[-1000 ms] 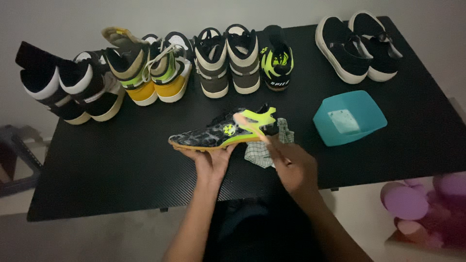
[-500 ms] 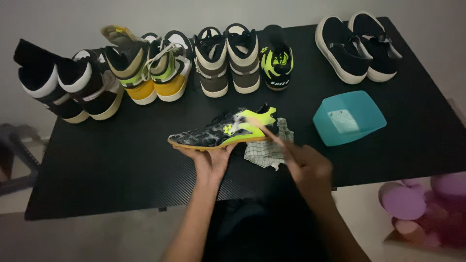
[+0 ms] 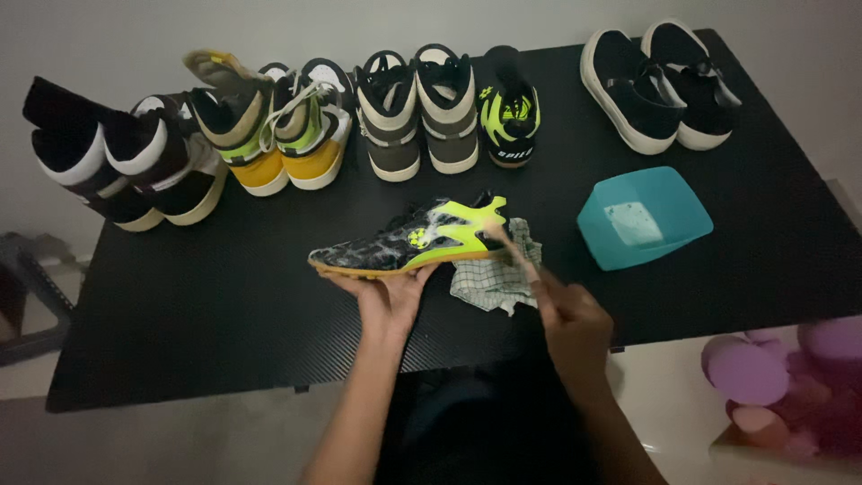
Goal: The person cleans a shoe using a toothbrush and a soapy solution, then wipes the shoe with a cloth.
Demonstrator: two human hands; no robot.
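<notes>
My left hand (image 3: 388, 301) holds a black and neon-yellow sports shoe (image 3: 413, 238) from below, sole down, toe to the left, over the black table (image 3: 224, 305). My right hand (image 3: 573, 319) grips a small brush (image 3: 512, 250) whose tip touches the shoe's heel. A white checked cloth (image 3: 496, 278) lies on the table just under the heel, between the two hands.
A teal bowl (image 3: 645, 217) with foamy liquid sits right of the shoe. Several shoes line the table's far edge: black-white high-tops (image 3: 126, 162), yellow-soled ones (image 3: 269, 126), brown-cream ones (image 3: 417, 112), the matching neon shoe (image 3: 508, 112), black slip-ons (image 3: 660, 81). Pink objects (image 3: 781, 377) lie lower right.
The shoe has stayed in my left hand. My right hand has drawn back a little to the lower right, the brush still against the heel.
</notes>
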